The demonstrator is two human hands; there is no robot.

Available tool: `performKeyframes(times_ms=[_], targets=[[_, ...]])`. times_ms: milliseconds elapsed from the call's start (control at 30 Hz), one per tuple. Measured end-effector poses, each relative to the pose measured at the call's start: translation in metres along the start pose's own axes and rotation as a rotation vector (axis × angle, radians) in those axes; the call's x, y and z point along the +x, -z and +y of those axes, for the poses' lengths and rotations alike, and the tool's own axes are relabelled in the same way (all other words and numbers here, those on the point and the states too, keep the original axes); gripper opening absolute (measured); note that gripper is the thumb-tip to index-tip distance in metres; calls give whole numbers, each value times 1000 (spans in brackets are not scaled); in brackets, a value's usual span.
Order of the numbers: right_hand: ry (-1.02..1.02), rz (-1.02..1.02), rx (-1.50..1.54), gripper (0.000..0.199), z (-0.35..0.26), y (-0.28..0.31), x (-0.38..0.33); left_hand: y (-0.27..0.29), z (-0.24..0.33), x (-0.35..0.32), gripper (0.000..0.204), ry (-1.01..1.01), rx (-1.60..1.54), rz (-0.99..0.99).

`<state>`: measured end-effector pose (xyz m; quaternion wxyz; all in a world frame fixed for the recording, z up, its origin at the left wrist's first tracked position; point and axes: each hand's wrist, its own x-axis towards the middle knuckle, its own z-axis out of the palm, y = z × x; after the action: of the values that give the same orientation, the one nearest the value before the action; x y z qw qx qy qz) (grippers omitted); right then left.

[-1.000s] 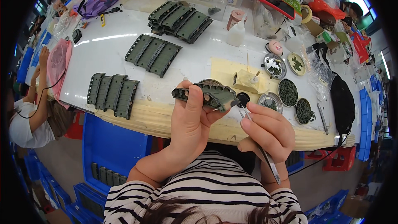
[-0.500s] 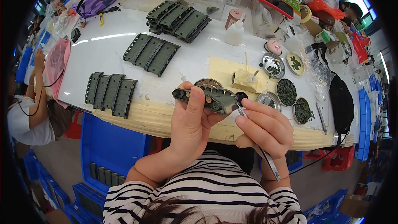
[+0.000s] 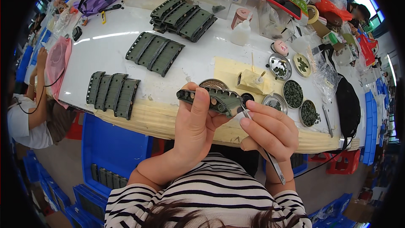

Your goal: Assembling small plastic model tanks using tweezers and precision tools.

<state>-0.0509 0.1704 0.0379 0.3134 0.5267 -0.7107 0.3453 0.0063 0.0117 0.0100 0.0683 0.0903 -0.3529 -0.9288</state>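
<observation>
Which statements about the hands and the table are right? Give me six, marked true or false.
1. The left hand holds a green model. True.
2. The right hand holds tweezers. True.
3. The tweezers point away from the green model. False: their tips are at or close to its right end.
4. A white bottle stands right of the stacked panels. True.
5. The stacked panels lie nearer the person than the left hand does. False: they lie farther across the table.
6. The right hand grips the white bottle. False: neither hand touches it.

Letter-like mark on table edge; print on clear bag unreadable.
</observation>
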Motion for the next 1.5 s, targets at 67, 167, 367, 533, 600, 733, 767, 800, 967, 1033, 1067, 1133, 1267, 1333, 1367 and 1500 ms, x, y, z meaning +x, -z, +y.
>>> performKeyframes(times_ms=[67,167,367,533,600,733,767,800,967,1033,1067,1133,1267,1333,1367,1500], targets=[[-6,-1,0,30,-1,0,1,0,0,0,35,3,-1,-5],[-21,-2,6,30,-2,0,1,0,0,0,35,6,-9,-13],[-22,-14,-2,30,-3,-1,2,1,-1,0,35,7,-30,-9],[-42,53,49,33,-3,-4,0,3,0,0,37,-10,-60,-21],[-101,92,134,33,-3,-4,-1,6,3,2,39,-39,-81,2],[-419,72,371,19,-3,-5,-7,17,20,9,47,-176,18,28],[-519,33,415,17,-2,-11,-10,16,26,9,49,-207,19,40],[-619,-6,455,14,-1,-17,-12,16,30,11,53,-192,-5,44],[-639,-186,362,10,6,-40,-10,28,36,16,50,-137,-73,89],[-660,-200,336,11,7,-46,-6,32,37,18,44,-123,-78,116],[-671,-207,323,11,8,-47,-5,33,38,19,42,-119,-81,124],[-680,-229,322,12,10,-50,-6,35,37,20,40,-120,-71,146],[-661,-241,304,12,12,-54,-5,38,37,20,43,-135,-15,163],[-640,-239,292,11,12,-56,-5,36,38,19,47,-160,25,161],[-629,-238,286,11,12,-57,-5,35,38,18,49,-183,55,164],[-632,-297,276,11,12,-56,-2,36,40,15,57,-254,126,104]])
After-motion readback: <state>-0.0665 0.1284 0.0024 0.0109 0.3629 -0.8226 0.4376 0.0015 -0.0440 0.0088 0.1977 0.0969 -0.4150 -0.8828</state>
